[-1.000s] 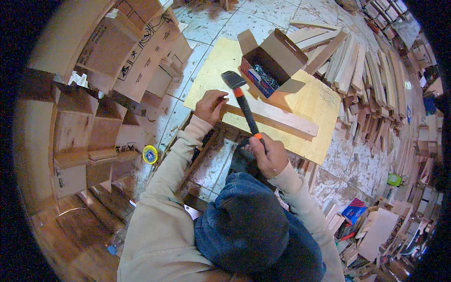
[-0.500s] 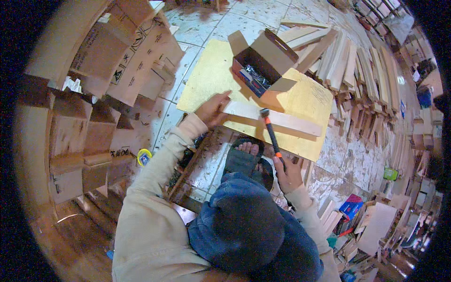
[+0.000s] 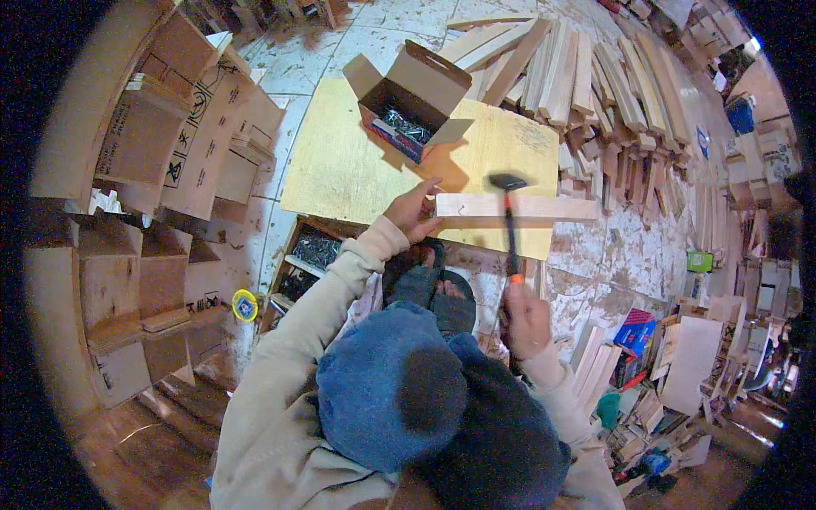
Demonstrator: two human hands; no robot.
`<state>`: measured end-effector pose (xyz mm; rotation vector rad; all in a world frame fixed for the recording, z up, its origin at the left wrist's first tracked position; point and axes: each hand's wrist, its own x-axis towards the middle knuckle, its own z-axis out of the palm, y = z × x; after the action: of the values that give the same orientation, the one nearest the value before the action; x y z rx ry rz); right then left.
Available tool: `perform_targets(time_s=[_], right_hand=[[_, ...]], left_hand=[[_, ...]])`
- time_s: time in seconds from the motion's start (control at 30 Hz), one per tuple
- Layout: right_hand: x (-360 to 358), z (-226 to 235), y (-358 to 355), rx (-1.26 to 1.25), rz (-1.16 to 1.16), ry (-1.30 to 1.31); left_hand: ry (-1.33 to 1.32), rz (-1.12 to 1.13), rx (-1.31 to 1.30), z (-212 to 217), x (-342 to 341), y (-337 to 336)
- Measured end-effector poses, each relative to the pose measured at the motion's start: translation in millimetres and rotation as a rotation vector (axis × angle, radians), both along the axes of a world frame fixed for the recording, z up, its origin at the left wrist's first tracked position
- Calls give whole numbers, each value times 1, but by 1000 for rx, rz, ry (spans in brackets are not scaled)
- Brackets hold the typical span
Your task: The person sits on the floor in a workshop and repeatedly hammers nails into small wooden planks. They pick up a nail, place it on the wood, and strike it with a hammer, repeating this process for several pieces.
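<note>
A pale wooden strip [image 3: 561,209] lies across the near part of a yellow board [image 3: 327,157], its right end past the board's edge. My left hand [image 3: 412,210] grips the strip's left end, thumb and fingers on its two sides. A small dark mark or nail shows on the wood near that end; I cannot tell which. In my right hand [image 3: 527,321] is a hammer [image 3: 512,234] with a black and orange handle, held by its lower part. The hammer's blurred head is over the middle of the strip.
An open cardboard box of nails [image 3: 406,127] stands on the board. Wooden strips [image 3: 586,85] are heaped at the far right. Cardboard boxes and wooden compartments [image 3: 161,268] line the left. A drawer of nails [image 3: 314,248] is near my left forearm, and a yellow tape roll [image 3: 245,306] lies beyond it.
The strip has turned from slanting to nearly level and sits farther right on the board. The hammer's head has moved from near my left hand toward the strip's middle. The view has shifted.
</note>
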<state>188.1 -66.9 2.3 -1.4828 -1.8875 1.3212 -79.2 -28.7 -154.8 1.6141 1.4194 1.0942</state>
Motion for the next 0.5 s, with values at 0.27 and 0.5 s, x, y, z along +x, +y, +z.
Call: perform_targets(time_s=[0.27,0.5], right_hand=[[7,-1,-15,-33,-121,776],[-2,-15,-17,11,10,195]], left_hand=[[-106,-19,-29,-3,1,-3],[28,54,-147,2,4,-2]])
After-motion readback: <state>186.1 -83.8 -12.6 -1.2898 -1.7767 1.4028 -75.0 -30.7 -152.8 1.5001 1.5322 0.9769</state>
